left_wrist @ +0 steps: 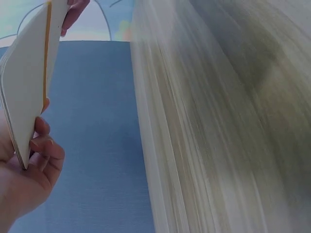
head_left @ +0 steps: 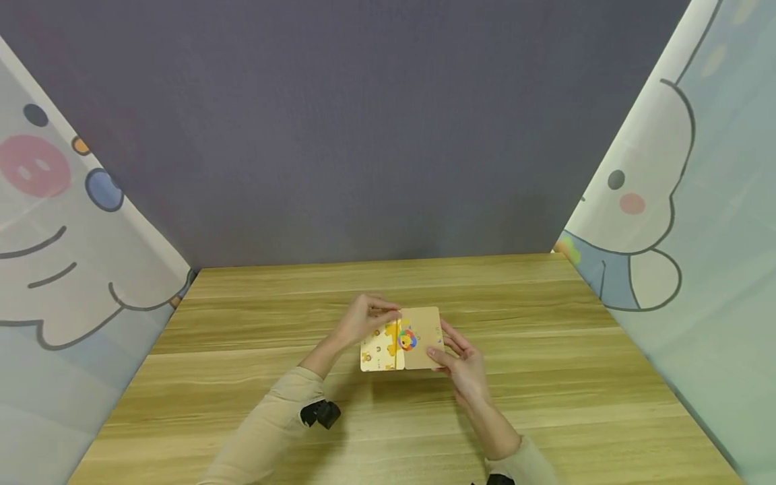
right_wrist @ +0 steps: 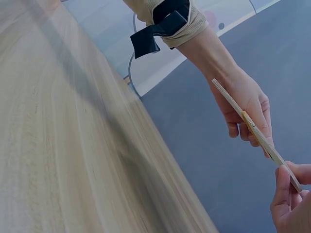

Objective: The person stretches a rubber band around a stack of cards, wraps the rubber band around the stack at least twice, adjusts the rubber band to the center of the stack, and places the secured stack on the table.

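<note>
A small, thin notebook (head_left: 422,330) is held up above the table, tilted toward the head camera. Its cover is cream with little bear prints on the left and plain brown on the right, with a colourful lion between. A yellow elastic band (head_left: 397,350) runs from top to bottom near the lion. My left hand (head_left: 359,322) pinches the notebook's top edge close to the band, thumb in front. At the right edge my right hand (head_left: 467,370) grips it, thumb on the cover and fingers behind. In the right wrist view the notebook (right_wrist: 250,124) shows edge-on.
Beneath both hands lies a wood-grain table (head_left: 254,377). A dark grey panel (head_left: 376,135) stands along its far edge. Cartoon-printed curtains (head_left: 715,256) hang at both sides. A black wrist mount (head_left: 324,413) sits on the left sleeve.
</note>
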`<state>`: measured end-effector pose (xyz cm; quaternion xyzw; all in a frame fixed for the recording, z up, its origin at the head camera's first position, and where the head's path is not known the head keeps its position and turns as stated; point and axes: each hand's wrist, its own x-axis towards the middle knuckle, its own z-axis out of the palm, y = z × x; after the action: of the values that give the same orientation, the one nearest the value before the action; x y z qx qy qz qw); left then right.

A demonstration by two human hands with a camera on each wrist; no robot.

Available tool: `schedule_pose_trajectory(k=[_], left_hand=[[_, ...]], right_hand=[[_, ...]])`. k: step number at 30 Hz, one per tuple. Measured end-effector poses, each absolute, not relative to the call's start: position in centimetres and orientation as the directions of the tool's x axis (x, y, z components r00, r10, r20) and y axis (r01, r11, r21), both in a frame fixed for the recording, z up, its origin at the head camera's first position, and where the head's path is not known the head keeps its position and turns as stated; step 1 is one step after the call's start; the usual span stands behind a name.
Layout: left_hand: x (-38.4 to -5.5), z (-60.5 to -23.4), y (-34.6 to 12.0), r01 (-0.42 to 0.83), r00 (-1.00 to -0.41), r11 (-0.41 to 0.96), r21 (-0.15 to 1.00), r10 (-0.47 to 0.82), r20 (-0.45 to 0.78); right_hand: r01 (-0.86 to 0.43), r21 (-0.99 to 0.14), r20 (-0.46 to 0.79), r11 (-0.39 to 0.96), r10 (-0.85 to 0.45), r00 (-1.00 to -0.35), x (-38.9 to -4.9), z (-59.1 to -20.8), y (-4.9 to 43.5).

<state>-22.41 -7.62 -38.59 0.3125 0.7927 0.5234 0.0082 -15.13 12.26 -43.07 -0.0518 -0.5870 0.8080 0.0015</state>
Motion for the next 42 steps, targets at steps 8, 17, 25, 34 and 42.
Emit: schedule_pose_trajectory(k=[8,17,25,34,42], left_hand=[[-23.9,-40.6,-7.7,0.469,-0.824,0.256,0.845,0.472,0.314],[-22.7,-38.2,-7.7,0.452,-0.844,0.313,0.835,0.454,0.287],[-23.2,-39.3,-7.7,0.4,-0.855,0.291,0.869,0.461,0.239],[-22.9,-39.6,-7.5,0.445,-0.824,0.257,0.858,0.492,0.28],[-21.7,-37.7,-7.1,0.523,-0.82,0.326,0.787,0.443,0.362]], right_hand=[[0.058,-0.948,-0.083,-0.312,0.069,-0.994,-15.3,-43.1,12.4],[0.05,-0.952,-0.078,-0.3,0.08,-0.994,-15.3,-43.1,12.5],[0.037,-0.957,-0.061,-0.289,0.076,-0.995,-15.3,-42.9,12.4],[0.051,-0.955,-0.076,-0.293,0.073,-0.994,-15.1,-43.0,12.1],[0.043,-0.955,-0.067,-0.292,0.071,-0.995,-15.2,-43.1,12.2]])
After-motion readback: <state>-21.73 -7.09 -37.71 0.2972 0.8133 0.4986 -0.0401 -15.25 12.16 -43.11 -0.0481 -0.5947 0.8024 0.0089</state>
